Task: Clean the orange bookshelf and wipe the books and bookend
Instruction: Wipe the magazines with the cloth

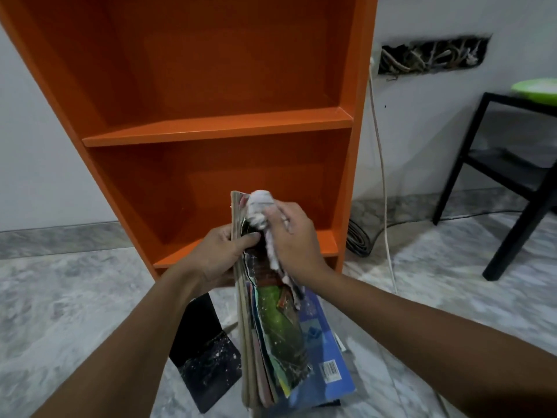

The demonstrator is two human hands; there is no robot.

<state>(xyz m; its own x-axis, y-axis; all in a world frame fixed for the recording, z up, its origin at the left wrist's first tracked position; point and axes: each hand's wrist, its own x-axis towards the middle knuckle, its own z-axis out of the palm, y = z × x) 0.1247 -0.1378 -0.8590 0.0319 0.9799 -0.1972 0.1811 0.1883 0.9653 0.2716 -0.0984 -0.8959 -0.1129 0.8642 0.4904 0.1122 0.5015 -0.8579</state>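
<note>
cloth (258, 208) on books (272, 342), orange bookshelf (217, 128) behind

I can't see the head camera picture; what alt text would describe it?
A person's left hand grips an upright stack of books while the right hand holds a white cloth against its top edge, before an orange bookshelf.

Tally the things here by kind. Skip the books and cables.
Shelf: 1
Bookend: 1
Cloth: 1
Table: 1
Plate: 1
Hands: 2 (left hand, right hand)
Total: 7
</note>
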